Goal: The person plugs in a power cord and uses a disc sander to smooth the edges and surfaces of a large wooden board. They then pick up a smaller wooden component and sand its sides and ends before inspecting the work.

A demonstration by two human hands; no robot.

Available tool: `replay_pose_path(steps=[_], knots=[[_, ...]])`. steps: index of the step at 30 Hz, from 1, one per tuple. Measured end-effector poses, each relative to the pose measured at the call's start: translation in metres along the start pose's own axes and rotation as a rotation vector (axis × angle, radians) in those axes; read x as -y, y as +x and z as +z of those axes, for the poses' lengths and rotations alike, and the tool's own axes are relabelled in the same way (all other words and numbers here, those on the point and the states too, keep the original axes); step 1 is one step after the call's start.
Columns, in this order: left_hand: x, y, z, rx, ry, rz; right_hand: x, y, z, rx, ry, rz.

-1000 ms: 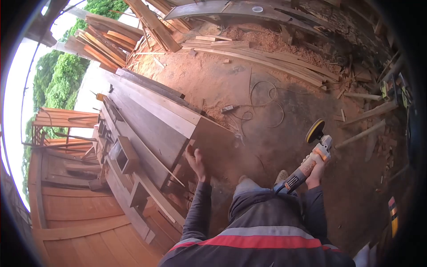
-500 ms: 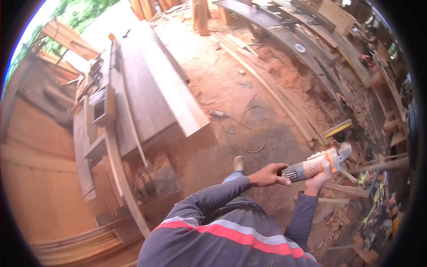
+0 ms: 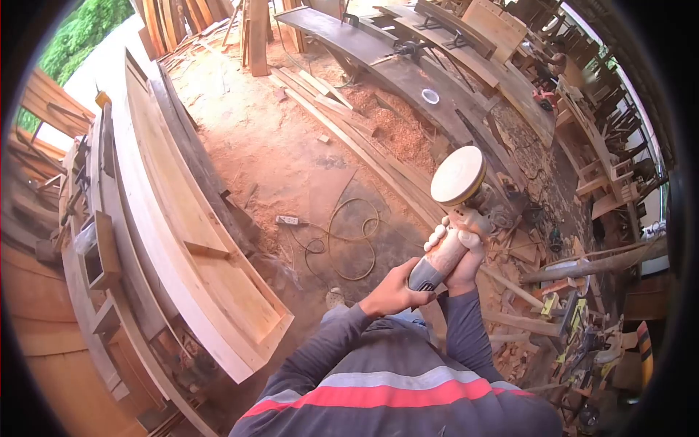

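Observation:
A dusty angle grinder (image 3: 445,256) with a round pale disc (image 3: 458,175) is held up in front of my body, its disc end pointing away from me. My left hand (image 3: 397,290) grips the grey rear end of the tool. Around the front of its body, my right hand (image 3: 466,256) is wrapped, just below the disc. The disc touches nothing. To the left lies a long wooden piece with raised edges (image 3: 193,226).
A power strip (image 3: 287,220) and a coiled cable (image 3: 352,240) lie on the dusty floor. Long planks (image 3: 364,149) run beyond them. Workbenches (image 3: 408,73) stand at the upper right, tools (image 3: 575,328) at the right. A person (image 3: 558,60) is far back.
The view has shifted right. The grinder has turned, so its round disc now shows from the front and points upward in the picture. Both hands still hold it.

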State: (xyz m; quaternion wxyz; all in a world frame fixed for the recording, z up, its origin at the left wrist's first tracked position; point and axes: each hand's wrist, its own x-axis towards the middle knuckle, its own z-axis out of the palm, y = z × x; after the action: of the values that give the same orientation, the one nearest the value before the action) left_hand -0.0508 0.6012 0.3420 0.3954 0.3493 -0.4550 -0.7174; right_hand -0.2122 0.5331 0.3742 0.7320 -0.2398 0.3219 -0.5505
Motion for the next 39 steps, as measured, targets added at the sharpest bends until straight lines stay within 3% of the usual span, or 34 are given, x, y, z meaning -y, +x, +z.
replay_pose_path(steps=[2,4,6,7,11,12,14,16,19,20,22,25,29,31,35,38,39], knots=[[0.008,0.023,-0.012,-0.233,0.322,0.211,-0.01,0.035,0.014,-0.121,-0.02,0.057],[0.015,0.052,-0.02,-0.391,0.441,0.15,-0.035,0.065,-0.001,-0.33,-0.336,0.064],[0.016,0.094,-0.028,-0.504,0.541,0.15,-0.034,0.097,-0.019,-0.273,-0.585,0.057],[0.025,0.117,-0.03,-0.503,0.549,0.08,-0.029,0.121,-0.032,-0.264,-0.562,0.097],[0.044,0.209,-0.04,-0.276,0.601,0.188,0.018,0.227,-0.103,-0.249,-0.526,0.23],[0.033,0.228,-0.046,-0.267,0.694,0.314,0.041,0.263,-0.122,-0.194,-0.521,0.309],[0.036,0.267,-0.061,-0.412,0.703,0.339,0.084,0.353,-0.166,-0.072,-0.415,0.454],[0.065,0.295,-0.08,-0.653,0.645,0.161,0.12,0.46,-0.24,-0.046,-0.36,0.511],[0.093,0.312,-0.109,-0.878,0.631,-0.105,0.183,0.564,-0.276,-0.042,-0.53,0.565],[0.096,0.315,-0.112,-0.934,0.626,-0.197,0.191,0.603,-0.305,-0.099,-0.603,0.476],[0.098,0.314,-0.106,-1.073,0.616,-0.285,0.216,0.671,-0.348,-0.066,-0.604,0.568],[0.098,0.301,-0.089,-1.13,0.549,-0.522,0.226,0.739,-0.382,-0.031,-0.574,0.695],[0.117,0.272,-0.062,-1.01,0.456,-0.752,0.216,0.792,-0.406,0.01,-0.463,0.79],[0.135,0.256,-0.044,-1.054,0.429,-0.904,0.209,0.806,-0.411,-0.008,-0.415,0.796],[0.163,0.236,-0.01,-1.108,0.357,-1.08,0.218,0.824,-0.409,0.06,-0.555,0.921],[0.191,0.225,0.001,-1.042,0.35,-1.164,0.19,0.825,-0.47,-0.052,-1.51,0.102],[0.198,0.225,0.003,-1.024,0.337,-1.186,0.196,0.811,-0.45,-0.074,-1.615,0.04]])
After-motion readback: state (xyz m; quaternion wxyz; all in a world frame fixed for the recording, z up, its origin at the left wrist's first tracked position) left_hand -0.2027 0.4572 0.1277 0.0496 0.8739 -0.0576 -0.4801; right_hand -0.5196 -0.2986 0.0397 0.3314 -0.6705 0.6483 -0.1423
